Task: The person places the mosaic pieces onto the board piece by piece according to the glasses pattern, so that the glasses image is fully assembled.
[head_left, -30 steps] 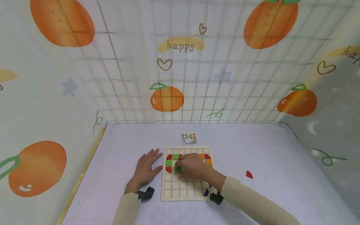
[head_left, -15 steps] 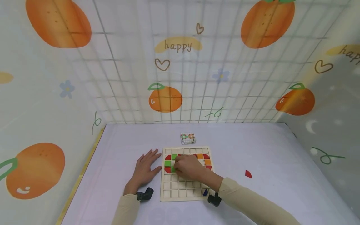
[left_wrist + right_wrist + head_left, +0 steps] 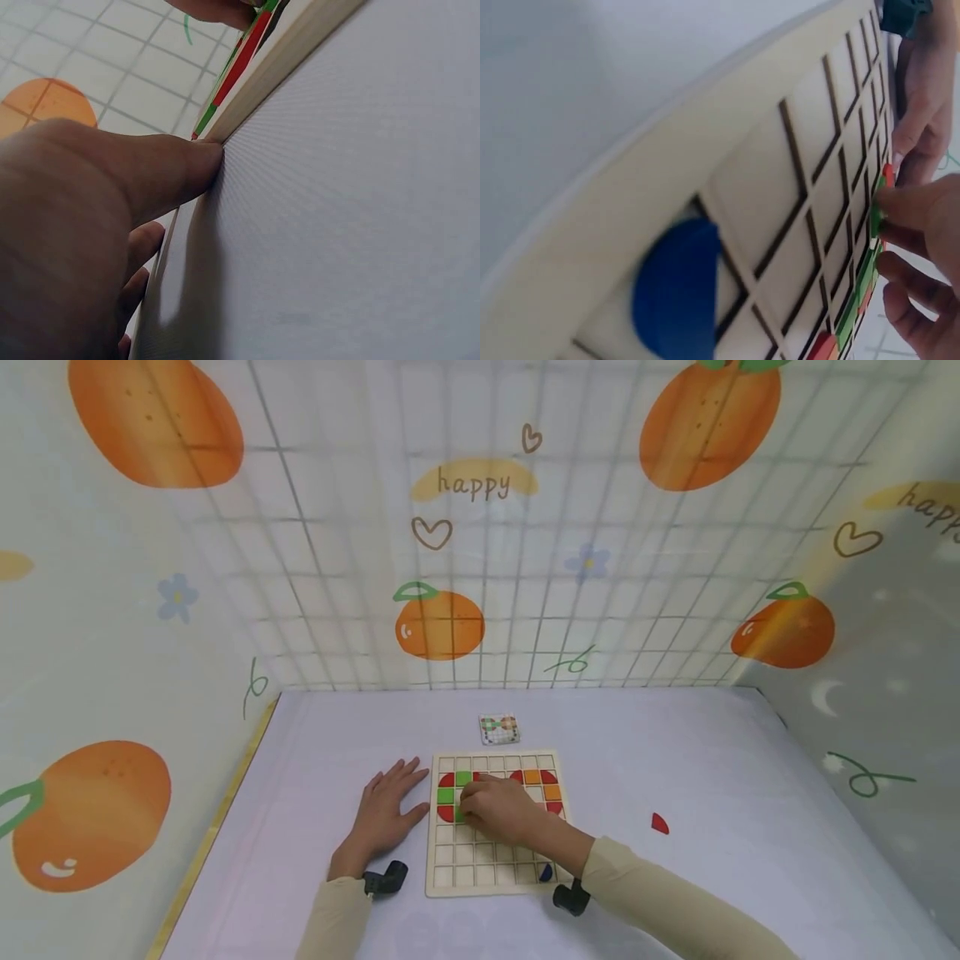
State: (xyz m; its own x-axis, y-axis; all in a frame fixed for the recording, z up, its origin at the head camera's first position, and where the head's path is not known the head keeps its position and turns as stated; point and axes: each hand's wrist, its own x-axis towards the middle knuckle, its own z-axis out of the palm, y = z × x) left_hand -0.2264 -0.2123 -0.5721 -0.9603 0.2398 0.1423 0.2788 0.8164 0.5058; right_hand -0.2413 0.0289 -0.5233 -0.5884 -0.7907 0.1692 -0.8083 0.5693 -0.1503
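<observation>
A pale wooden grid board (image 3: 450,877) lies on the table, with red, green and orange tiles set in its upper cells. Over its left part, my right hand (image 3: 498,810) holds a green square tile (image 3: 877,214) down at a cell with thumb and fingertips. The hand hides some neighbouring cells in the head view. Flat on the table at the board's left, my left hand (image 3: 386,806) has its fingers spread. Its thumb (image 3: 176,169) reaches the board's side edge. A dark blue half-round piece (image 3: 679,292) sits near the board's lower right corner.
Behind the board lies a small pattern card (image 3: 499,729) with a coloured design. A red quarter-round tile (image 3: 659,823) is on the table to the right. A patterned curtain (image 3: 360,643) bounds the table at the back.
The green tile, raised and tilted in my right hand a second ago, is now down at the board. My right hand has shifted slightly left; the left hand stays put.
</observation>
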